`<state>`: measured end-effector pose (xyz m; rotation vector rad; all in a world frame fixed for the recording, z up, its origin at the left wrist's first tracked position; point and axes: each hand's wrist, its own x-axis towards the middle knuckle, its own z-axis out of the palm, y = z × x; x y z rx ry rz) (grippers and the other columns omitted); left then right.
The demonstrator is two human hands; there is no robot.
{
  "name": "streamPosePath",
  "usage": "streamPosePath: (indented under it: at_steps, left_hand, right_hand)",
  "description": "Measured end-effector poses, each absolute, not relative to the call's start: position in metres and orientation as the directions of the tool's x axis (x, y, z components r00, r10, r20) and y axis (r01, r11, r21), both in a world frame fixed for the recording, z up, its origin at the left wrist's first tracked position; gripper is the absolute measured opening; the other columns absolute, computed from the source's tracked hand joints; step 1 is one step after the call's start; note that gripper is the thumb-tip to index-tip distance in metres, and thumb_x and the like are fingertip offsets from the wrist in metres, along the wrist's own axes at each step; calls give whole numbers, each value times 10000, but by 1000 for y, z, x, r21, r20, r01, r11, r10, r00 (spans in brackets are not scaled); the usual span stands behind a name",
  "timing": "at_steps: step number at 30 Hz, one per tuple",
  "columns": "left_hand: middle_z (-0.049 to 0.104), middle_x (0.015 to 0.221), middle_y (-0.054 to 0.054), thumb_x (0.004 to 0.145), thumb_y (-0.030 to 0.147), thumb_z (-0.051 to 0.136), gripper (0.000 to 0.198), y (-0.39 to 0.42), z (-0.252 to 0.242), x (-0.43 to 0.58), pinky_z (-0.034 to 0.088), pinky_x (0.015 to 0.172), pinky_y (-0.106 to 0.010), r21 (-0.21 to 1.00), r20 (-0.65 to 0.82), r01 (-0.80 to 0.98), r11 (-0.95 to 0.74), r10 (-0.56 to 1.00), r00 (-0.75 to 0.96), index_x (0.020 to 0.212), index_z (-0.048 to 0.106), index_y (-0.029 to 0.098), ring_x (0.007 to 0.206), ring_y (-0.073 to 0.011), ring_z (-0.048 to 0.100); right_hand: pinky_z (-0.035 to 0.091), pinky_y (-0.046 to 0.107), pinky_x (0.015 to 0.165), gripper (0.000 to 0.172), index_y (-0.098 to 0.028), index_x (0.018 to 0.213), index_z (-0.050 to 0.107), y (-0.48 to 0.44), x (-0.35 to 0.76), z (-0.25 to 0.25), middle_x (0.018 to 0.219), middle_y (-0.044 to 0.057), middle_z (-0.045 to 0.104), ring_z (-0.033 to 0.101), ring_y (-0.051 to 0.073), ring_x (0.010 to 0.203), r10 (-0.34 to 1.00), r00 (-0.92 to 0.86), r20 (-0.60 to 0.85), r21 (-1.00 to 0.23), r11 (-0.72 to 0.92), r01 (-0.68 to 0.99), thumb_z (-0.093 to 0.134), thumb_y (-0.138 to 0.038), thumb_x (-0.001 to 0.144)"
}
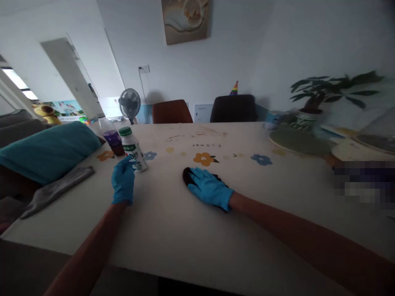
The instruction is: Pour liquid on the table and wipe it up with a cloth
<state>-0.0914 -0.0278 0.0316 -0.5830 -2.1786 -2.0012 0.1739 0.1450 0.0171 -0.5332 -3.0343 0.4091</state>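
My right hand (210, 187), in a blue glove, presses a dark cloth (187, 176) flat against the white table (173, 230). The cloth's edges show past the fingertips and under the palm. Further left, my left hand (123, 181), also gloved in blue, is raised with its fingers curled in. It overlaps the near side of a white bottle (140, 161) with a green cap; whether it touches the bottle, or what its fingers hold, I cannot make out. Brownish smears (210, 132) mark the tabletop's far part, beyond the printed orange flower (203, 158).
Behind the bottle stands a purple-topped cup (113, 142). A grey cloth (58, 190) lies along the left edge. At the right are a green round mat (296, 142), a potted plant (307, 119) and a blue cup (273, 119). Two chairs (233, 107) back the far edge.
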Motion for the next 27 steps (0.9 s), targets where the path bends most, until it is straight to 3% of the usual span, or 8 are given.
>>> streamPosePath:
  at_steps: [3,9,13,17,22,27]
  left_hand:
    - [717,971,-63,679,226,560,429,-29,32,-90,530,807,-326,961,274,277,-7,177,-945,1081,698,164,817,-187,655]
    - [730,1079,-81,700,368,602,511,-35,44,-78,501,744,-347,950,312,312,-26,173,-934,1165,715,189,897,-236,663]
    - [723,1131,-92,714,441,595,578,-38,42,-72,515,863,-433,953,276,296,73,204,-939,1228,708,203,994,-281,660]
    - [725,1030,-71,682,452,547,606,-39,40,-71,503,831,-430,939,223,274,209,237,-946,1216,715,221,918,-273,655]
    - [732,1009,-66,656,503,560,636,-41,32,-73,481,723,-386,920,180,253,299,249,-952,1213,712,236,848,-272,645]
    - [746,992,-76,654,510,618,628,-43,20,-83,509,652,-343,920,207,284,271,281,-937,1202,730,224,827,-270,660]
  right_hand:
    - [153,508,1304,731,-87,1653,315,148,107,19,1715,152,233,208,336,1589,336,-941,-40,-294,896,333,314,-510,1057]
    - [136,505,1302,676,-125,1646,340,160,-19,20,1727,117,232,212,323,1589,325,-946,0,-360,882,303,331,-466,1062]
    - [159,541,1288,643,-119,1616,387,171,-85,19,1717,139,254,222,323,1585,346,-938,13,-350,880,320,320,-437,1061]
    - [138,537,1287,651,-111,1602,399,180,-124,17,1717,136,262,228,314,1579,359,-933,37,-343,881,326,322,-473,1066]
    - [128,515,1289,654,-113,1610,383,205,-135,14,1709,125,295,257,296,1564,454,-890,32,-338,843,418,306,-491,1082]
    - [142,560,1279,606,-138,1601,402,260,-107,15,1701,149,302,261,310,1566,617,-787,28,-336,747,574,368,-476,1099]
